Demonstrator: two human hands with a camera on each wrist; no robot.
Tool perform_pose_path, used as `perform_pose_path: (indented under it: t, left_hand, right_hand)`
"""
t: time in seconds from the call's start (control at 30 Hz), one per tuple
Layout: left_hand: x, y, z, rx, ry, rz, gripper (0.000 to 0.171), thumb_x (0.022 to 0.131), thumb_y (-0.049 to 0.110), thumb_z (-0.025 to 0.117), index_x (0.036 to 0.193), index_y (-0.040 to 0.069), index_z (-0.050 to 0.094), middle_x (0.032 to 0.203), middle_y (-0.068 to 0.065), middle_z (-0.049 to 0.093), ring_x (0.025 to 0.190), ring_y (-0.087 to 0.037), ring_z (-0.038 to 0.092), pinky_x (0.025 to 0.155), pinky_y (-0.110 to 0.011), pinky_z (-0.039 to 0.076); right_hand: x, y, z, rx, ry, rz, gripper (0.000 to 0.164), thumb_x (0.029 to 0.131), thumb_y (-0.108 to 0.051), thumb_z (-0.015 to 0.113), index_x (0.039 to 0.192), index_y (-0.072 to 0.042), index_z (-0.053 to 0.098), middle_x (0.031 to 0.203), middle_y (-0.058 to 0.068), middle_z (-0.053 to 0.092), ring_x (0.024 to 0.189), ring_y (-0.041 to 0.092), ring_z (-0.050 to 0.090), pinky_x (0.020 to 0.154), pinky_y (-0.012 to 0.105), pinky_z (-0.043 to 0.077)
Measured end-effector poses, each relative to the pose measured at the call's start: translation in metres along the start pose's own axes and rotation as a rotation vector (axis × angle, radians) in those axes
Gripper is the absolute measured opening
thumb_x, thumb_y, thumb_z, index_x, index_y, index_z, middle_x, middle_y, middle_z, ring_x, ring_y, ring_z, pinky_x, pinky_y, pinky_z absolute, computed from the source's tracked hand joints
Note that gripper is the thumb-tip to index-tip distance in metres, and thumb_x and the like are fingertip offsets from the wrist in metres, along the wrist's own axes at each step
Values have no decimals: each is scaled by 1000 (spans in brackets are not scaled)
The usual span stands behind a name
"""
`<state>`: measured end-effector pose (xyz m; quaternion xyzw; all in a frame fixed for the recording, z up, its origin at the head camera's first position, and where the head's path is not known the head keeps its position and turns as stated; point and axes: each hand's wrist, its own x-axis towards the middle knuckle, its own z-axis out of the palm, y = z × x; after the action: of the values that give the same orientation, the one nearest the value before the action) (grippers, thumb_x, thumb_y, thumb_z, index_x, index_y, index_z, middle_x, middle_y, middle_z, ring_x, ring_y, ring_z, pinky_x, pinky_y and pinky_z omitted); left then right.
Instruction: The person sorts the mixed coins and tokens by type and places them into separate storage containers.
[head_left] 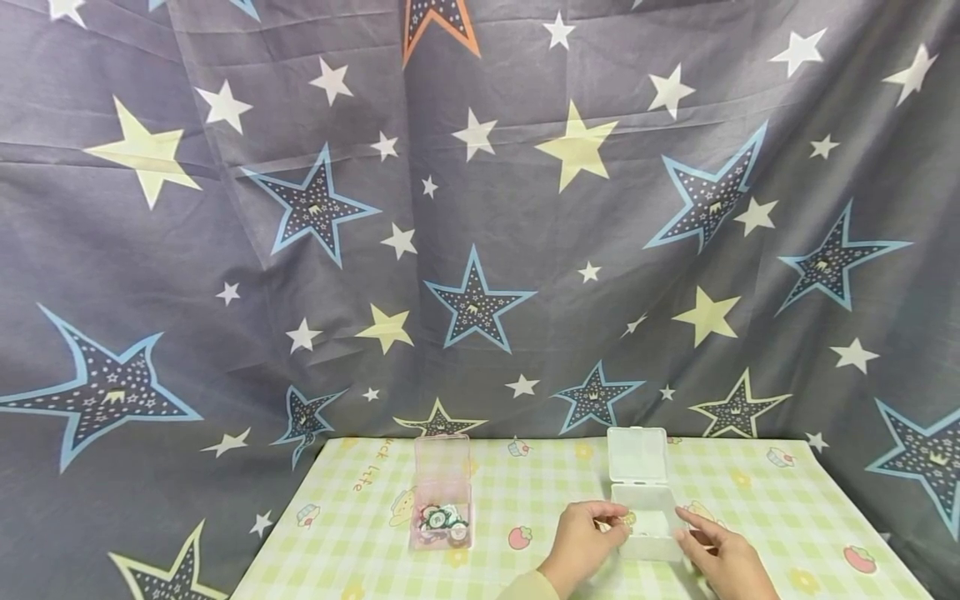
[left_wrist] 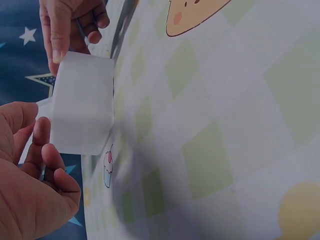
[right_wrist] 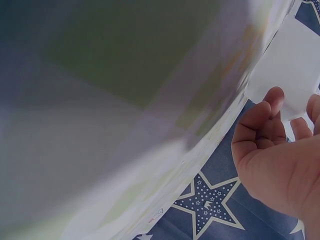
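A small white plastic box (head_left: 651,547) stands on the table with its lid raised at the back. My left hand (head_left: 585,537) is over the box's left edge, thumb and forefinger pinching a small yellowish piece (head_left: 630,518). Its exact kind is too small to tell. At the opposite side, my right hand (head_left: 722,557) holds the box's right wall with thumb and forefinger. The left wrist view shows the right thumb (left_wrist: 58,54) against the box's corner. In the right wrist view, curled fingers (right_wrist: 274,97) overlap the box's outer wall.
Left of the hands stands a pink see-through box (head_left: 442,544), lid up, with several round dark green and white pieces (head_left: 441,520) inside. A green checked cloth (head_left: 540,492) covers the table. Behind it hangs a dark star-patterned curtain (head_left: 517,217).
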<state>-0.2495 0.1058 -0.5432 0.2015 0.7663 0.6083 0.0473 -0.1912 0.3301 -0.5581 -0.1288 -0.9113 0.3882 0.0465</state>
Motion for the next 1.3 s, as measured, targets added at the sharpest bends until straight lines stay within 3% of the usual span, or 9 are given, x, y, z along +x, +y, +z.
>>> perform_pose_path:
  t: [0.2, 0.37, 0.57, 0.8, 0.93, 1.03, 1.17, 1.3]
  left_hand:
    - [-3, -5, -4, 16, -5, 26, 17, 86, 3, 79, 102, 5, 85, 84, 0, 79, 74, 7, 55, 67, -15, 45]
    - [-9, -10, -23, 60, -42, 17, 18, 87, 7, 78, 104, 8, 85, 84, 7, 78, 66, 4, 51, 64, -17, 44]
    - [-30, -16, -74, 143, -83, 52, 20, 90, 12, 78, 109, 13, 84, 91, 4, 80, 58, 3, 48, 62, -18, 43]
    - [-66, -21, -151, 165, -87, -9, 20, 95, 16, 76, 113, 14, 83, 94, 4, 78, 69, 0, 53, 64, -19, 46]
    - [-85, -25, -196, 248, -11, 21, 19, 96, 18, 77, 114, 12, 83, 98, -1, 79, 75, 1, 55, 69, -20, 47]
    - [-95, -29, -228, 331, 119, 27, 18, 94, 16, 81, 112, 13, 83, 98, -2, 80, 77, 2, 56, 71, -21, 48]
    - [-99, -37, -270, 559, 298, 16, 24, 90, 17, 86, 113, 18, 83, 94, 7, 78, 78, -2, 57, 73, -23, 49]
    - [-100, -51, -307, 834, 410, 102, 36, 87, 28, 89, 121, 20, 80, 102, 5, 79, 89, -15, 66, 82, -37, 54]
  right_hand:
    - [0, 3, -1, 4, -6, 8, 57, 105, -38, 69, 147, 0, 61, 109, 20, 81, 92, 28, 79, 82, 45, 64]
    - [2, 4, -2, 0, -9, 5, 60, 104, -41, 69, 147, 0, 62, 108, 19, 81, 90, 26, 78, 81, 45, 64]
    - [2, 4, -2, -7, -14, -6, 59, 104, -41, 69, 146, 0, 62, 114, 24, 79, 95, 30, 78, 82, 47, 64]
    - [2, 2, -3, -22, -26, -1, 62, 105, -45, 67, 147, -1, 61, 127, 31, 73, 102, 36, 77, 83, 49, 63]
    - [5, 2, -7, -35, -30, 1, 61, 105, -44, 67, 148, -1, 61, 120, 28, 77, 100, 35, 78, 84, 49, 63]
    - [5, 5, -9, -30, -42, 11, 63, 105, -45, 67, 148, -1, 60, 115, 24, 79, 99, 33, 78, 84, 49, 63]
    - [4, 9, -14, -23, -53, 24, 65, 104, -46, 68, 150, -1, 59, 117, 24, 79, 100, 34, 78, 84, 50, 63]
    - [4, 12, -27, -31, -63, 3, 69, 104, -48, 68, 153, 0, 55, 118, 22, 79, 99, 31, 78, 83, 48, 63]
